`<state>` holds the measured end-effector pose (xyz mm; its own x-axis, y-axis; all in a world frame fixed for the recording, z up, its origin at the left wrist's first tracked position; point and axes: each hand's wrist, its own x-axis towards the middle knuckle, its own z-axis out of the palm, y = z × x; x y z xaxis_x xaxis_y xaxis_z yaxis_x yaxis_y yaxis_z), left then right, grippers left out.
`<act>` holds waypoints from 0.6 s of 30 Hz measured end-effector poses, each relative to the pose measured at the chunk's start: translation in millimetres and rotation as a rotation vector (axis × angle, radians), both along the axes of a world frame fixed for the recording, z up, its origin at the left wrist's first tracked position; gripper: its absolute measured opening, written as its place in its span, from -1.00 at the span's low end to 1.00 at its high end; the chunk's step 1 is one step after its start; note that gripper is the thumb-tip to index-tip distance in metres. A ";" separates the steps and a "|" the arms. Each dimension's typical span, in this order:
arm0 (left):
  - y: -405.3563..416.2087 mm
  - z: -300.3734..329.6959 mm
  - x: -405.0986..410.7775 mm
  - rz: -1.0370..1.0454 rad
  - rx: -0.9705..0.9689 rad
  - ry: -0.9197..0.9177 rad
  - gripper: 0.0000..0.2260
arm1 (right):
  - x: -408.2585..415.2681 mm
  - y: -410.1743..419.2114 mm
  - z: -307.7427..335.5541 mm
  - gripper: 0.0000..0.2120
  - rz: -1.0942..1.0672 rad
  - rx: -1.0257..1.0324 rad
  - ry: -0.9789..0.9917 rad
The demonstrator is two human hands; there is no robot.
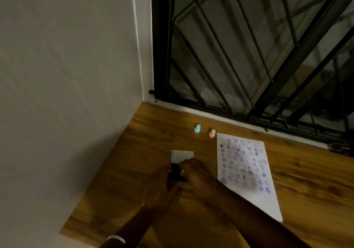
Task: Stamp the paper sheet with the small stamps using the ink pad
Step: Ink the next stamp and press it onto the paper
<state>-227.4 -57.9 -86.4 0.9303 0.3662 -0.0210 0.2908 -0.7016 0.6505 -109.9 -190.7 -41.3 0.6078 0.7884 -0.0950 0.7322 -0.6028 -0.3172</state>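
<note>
Left to right, on a wood tabletop [306, 180] in a corner betw. wall and barred window [249, 46].

Left hand [161, 186]: low on the near-left of the ink pad [177, 174], fingers curled against its near edge and seeming to grip the case. Pic is dim and blurred there, so the exact hold is a judgement. A pale band sits at that wrist, bottom edge of frame.

Ink pad: dark blue pad w/ a white lid [183, 154] lying open, or half open, on the far side. Can't tell if the lid is hinged or loose.

Right hand [195, 173]: over the right side of the ink pad, fingertips bent down onto it. Whether it pinches a stamp or the case itself — cannot tell, fingers hide it.

Beyond the pad, well apart from both hands: teal stamp [197, 129] and, just right of it, pink stamp [212, 133], both standing upright near the window sill, neither held.

Right again: paper sheet [247, 171], flat on the wood. Upper and middle part is crowded w/ blue-purple prints, smiley rounds and heart-ish blobs, approx. rows. Near strip of the sheet is bare.

Progress, my read: stamping looks mostly done, prob. near the end. Left to do, if anything: fill the bare near strip, or shut the ink pad, which both hands seem to be on now.
</note>
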 end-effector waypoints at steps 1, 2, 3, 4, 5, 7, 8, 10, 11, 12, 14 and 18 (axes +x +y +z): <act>-0.3 1.7 -0.8 0.001 -0.001 0.001 -0.46 | -1.5 -0.5 0.0 -0.76 0.007 -0.006 -0.012; -0.2 3.1 -1.7 0.001 -0.013 -0.001 -0.47 | -3.0 -1.3 -0.2 -0.74 0.014 -0.004 -0.024; 0.0 3.9 -2.1 -0.004 -0.039 -0.006 -0.48 | -4.3 -2.4 0.6 -0.73 0.018 0.007 -0.033; 0.0 4.3 -2.2 -0.011 -0.073 -0.009 -0.48 | -5.3 -4.5 3.0 -0.73 0.014 0.018 -0.033; 0.1 5.0 -2.3 -0.014 -0.104 -0.014 -0.48 | -5.9 -6.6 6.8 -0.75 0.001 0.030 -0.028; 1.0 6.5 -2.8 0.010 -0.146 -0.047 -0.53 | -5.4 -12.9 13.5 -0.78 -0.044 0.080 -0.009; 1.6 6.9 -3.0 0.036 -0.163 -0.075 -0.60 | -4.2 -17.1 17.0 -0.80 -0.073 0.112 0.001; 0.2 7.4 -1.9 0.071 -0.205 -0.135 -0.72 | -0.4 -29.9 24.2 -0.87 -0.140 0.145 -0.004; -2.5 7.3 -1.0 0.063 -0.227 -0.152 -0.76 | 2.1 -38.4 26.9 -0.88 -0.177 0.139 -0.018; -6.5 8.3 0.3 0.038 -0.233 -0.153 -0.80 | 4.5 -48.0 29.3 -0.88 -0.210 0.121 -0.035; -20.1 11.4 4.5 -0.027 -0.182 -0.125 -0.79 | 8.6 -69.9 33.3 -0.87 -0.255 0.097 -0.051; -67.5 22.0 14.8 -0.167 0.001 -0.157 -0.65 | 12.3 -112.4 36.0 -0.88 -0.338 0.045 -0.032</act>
<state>-212.6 -125.4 -64.4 0.9698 0.2064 0.1296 0.0653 -0.7324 0.6777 -97.6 -303.1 -5.3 0.8375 0.5449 -0.0413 0.5035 -0.7989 -0.3291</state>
